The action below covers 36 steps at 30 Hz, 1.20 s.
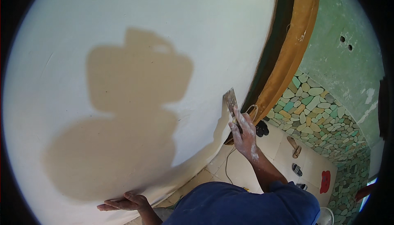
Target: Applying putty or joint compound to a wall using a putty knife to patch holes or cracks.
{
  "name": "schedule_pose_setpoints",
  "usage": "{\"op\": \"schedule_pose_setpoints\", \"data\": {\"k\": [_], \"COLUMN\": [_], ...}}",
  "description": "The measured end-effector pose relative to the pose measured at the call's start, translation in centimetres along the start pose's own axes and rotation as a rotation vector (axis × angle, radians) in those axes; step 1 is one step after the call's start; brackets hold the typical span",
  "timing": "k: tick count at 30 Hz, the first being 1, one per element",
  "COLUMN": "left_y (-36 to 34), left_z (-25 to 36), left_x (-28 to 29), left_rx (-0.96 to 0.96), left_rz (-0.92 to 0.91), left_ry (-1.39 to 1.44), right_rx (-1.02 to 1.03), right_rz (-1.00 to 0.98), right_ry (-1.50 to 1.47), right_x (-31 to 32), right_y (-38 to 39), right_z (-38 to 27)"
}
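Note:
A putty knife [230, 98] with a wide metal blade is in my right hand [245, 139]. My fingers are closed around its handle, and white smears cover them and the wrist. The blade points up beside the white wall [217, 24], close to the wooden frame; whether it touches the surface I cannot tell. Low on the left, my left hand [123, 203] is stretched out flat at the wall with nothing in it. A large brown-looking shadow falls across the wall's middle, and a few fine scratches and specks show on the surface.
An orange-brown wooden frame [301, 28] borders the wall on the right. Beyond it stands a green wall [340, 15] with pebble cladding [312, 106] below. On the tiled floor lie a cable [226, 167], brown sandals [294, 147], a striped slipper [296, 169] and a red item [325, 182].

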<state>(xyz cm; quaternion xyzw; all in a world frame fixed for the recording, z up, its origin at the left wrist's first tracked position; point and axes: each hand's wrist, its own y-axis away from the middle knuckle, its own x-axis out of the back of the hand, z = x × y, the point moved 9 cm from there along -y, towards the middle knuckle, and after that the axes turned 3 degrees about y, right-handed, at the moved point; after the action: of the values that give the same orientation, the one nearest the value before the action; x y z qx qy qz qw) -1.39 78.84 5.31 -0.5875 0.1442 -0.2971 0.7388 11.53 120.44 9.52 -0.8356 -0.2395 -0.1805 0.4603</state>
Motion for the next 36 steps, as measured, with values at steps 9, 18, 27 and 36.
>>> {"op": "schedule_pose_setpoints", "data": {"k": [9,18,27,36], "left_y": [-0.4,-0.1,0.1,-0.1], "left_z": [0.5,0.1,-0.2,0.1], "left_x": [0.0,0.0,-0.1,-0.3], "left_rx": [-0.035,-0.026,-0.001,0.005], "left_rz": [0.013,0.017,0.01,-0.01], "left_ry": [-0.02,-0.028,-0.034,-0.008], "right_rx": [0.116,0.167,0.155,0.099], "right_rz": [0.088,0.107,0.01,-0.002], "right_ry": [0.046,-0.021,-0.041,-0.01], "right_x": [1.0,1.1,0.0,-0.1], "right_y": [-0.4,-2.1,-2.1,-0.7], "right_z": [-0.8,-3.7,-5.2,-4.3]}}
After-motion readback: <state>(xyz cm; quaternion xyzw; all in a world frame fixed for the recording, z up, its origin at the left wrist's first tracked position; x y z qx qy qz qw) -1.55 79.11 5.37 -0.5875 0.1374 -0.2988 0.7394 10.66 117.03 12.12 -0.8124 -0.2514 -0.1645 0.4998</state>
